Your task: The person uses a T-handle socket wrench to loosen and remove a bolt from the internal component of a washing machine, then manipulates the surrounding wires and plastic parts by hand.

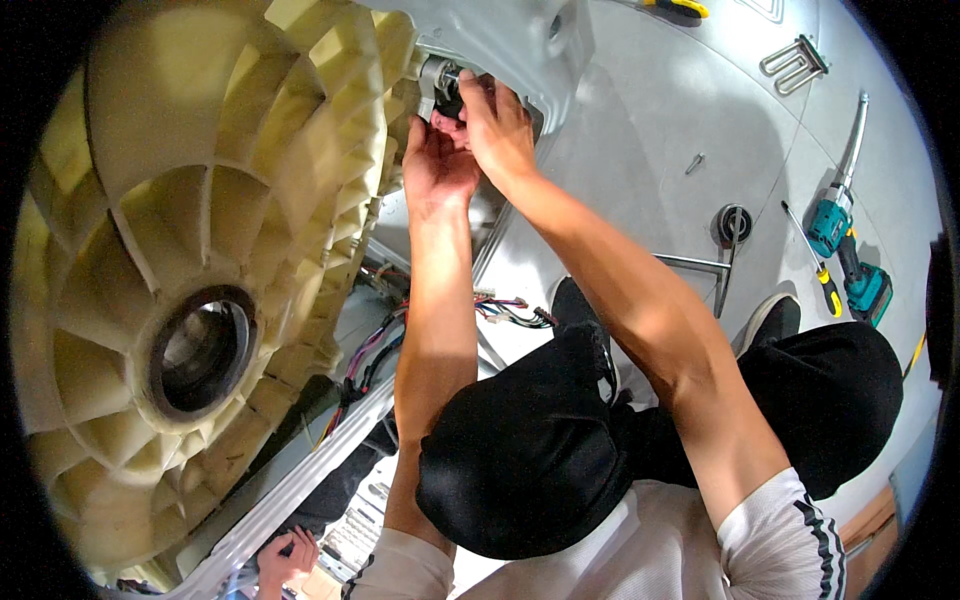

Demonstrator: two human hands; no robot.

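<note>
Both my hands are raised between a large cream plastic washing machine tub [105, 225] and the grey cabinet panel [480, 35]. My left hand [440, 165] is palm up, its fingers curled under a small fitting with a metal collar [437, 76] and a dark part. From the right, my right hand [497, 125] closes over the same fitting, thumb and fingers at its metal end. My fingers hide most of the part, so its kind is unclear. Below my wrists, a bundle of coloured wires [372, 350] runs past my left forearm.
On the floor to the right lie a heating element [795, 64], a bolt [694, 162], a black wheel [735, 224], a metal T-shaped bar [718, 266], a yellow-black screwdriver [826, 285] and a teal cordless tool [828, 222]. Another person's hand [288, 556] shows at lower left.
</note>
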